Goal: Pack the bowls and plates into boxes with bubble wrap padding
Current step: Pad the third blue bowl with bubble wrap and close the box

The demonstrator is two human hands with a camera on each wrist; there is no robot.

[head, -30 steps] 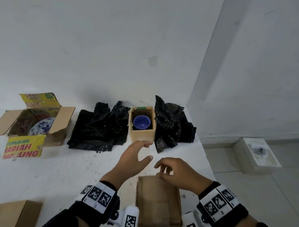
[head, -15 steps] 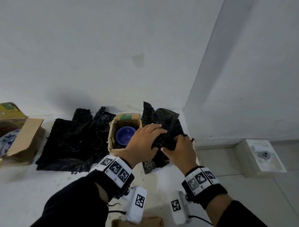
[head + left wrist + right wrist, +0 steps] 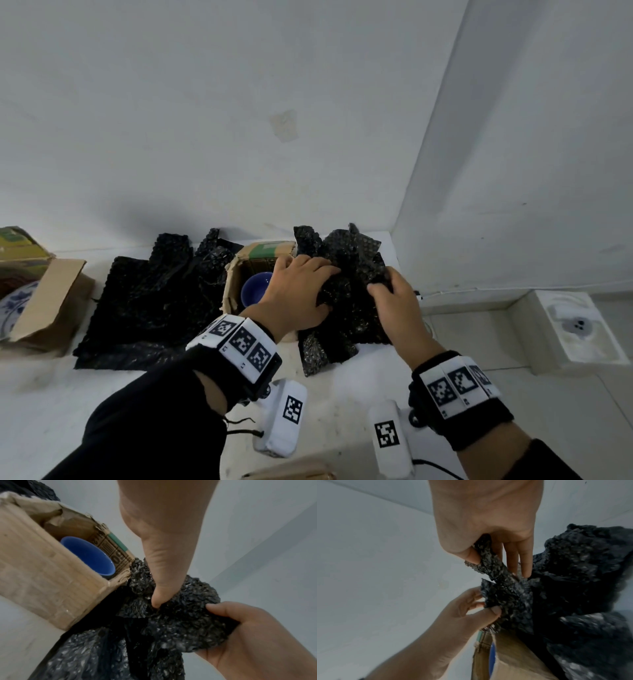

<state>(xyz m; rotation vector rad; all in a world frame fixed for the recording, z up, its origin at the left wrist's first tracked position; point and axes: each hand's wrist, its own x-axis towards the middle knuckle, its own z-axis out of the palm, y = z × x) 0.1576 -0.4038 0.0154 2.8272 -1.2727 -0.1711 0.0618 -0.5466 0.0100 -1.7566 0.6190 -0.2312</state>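
Observation:
A small open cardboard box stands near the wall with a blue bowl inside. Just right of it lies a crumpled pile of black bubble wrap. My left hand reaches over the box's right side and grips a fold of that wrap, thumb pressed into it. My right hand pinches the same piece from the right. The left wrist view shows the bowl, the box and the wrap bunched between both hands. In the right wrist view the wrap is stretched between thumb and fingers.
A second, flatter spread of black bubble wrap lies left of the small box. At the far left is a larger open carton holding a blue-and-white plate. Another brown box shows at the bottom edge. The table ends just right of the wrap pile.
Both hands left the brown box at the front and reached forward to the right-hand bubble wrap pile. They now grip it, where before they held nothing.

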